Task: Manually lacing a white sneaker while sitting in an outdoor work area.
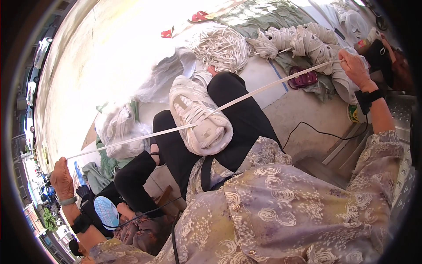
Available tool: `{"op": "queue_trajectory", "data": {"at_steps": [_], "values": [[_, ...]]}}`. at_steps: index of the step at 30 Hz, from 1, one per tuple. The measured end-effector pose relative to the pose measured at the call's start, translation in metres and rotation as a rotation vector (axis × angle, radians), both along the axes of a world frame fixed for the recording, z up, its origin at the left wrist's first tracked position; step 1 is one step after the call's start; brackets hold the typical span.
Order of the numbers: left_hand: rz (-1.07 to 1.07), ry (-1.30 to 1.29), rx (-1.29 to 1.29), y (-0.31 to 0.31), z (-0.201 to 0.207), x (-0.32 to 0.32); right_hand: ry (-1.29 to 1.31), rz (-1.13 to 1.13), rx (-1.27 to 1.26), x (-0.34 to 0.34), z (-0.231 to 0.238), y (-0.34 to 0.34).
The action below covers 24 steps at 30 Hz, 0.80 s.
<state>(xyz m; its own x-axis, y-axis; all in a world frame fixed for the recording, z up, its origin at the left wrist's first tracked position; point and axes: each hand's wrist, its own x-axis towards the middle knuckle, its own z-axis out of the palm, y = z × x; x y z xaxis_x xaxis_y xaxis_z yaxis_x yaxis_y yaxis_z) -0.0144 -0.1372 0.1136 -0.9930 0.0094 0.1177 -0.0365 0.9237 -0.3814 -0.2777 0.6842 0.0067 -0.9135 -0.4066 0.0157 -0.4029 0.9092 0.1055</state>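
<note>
A white sneaker point(200, 116) rests across my lap, its toe pointing away from me. Part of the lace is threaded through its eyelets, and both long ends of the white shoelace point(268, 86) are stretched taut to either side. Out at the far left, my left hand point(62, 178) is closed around one end of the lace. My right hand point(355, 69) is raised at the upper right, its fingers pinching the other end. Dark bands circle both wrists, the right one joined to a black cable.
Beyond my knees lies a heap of white laces point(224, 47). Several white shoes point(303, 44) are lined up at the upper right, near a purple object point(303, 77). Clear plastic bags point(121, 127) sit left of my legs. Another person with a blue-and-white fan point(106, 212) sits close on my left.
</note>
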Motion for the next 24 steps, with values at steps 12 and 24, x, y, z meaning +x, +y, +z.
{"op": "queue_trajectory", "data": {"at_steps": [12,24], "values": [[0.249,0.125,0.044,-0.093,0.053,0.029,-0.699,-0.196,-0.939,0.006,0.072,0.007],[0.166,0.185,0.087,-0.192,0.107,0.018,-0.78,-0.076,-1.173,0.0,0.11,-0.018]]}}
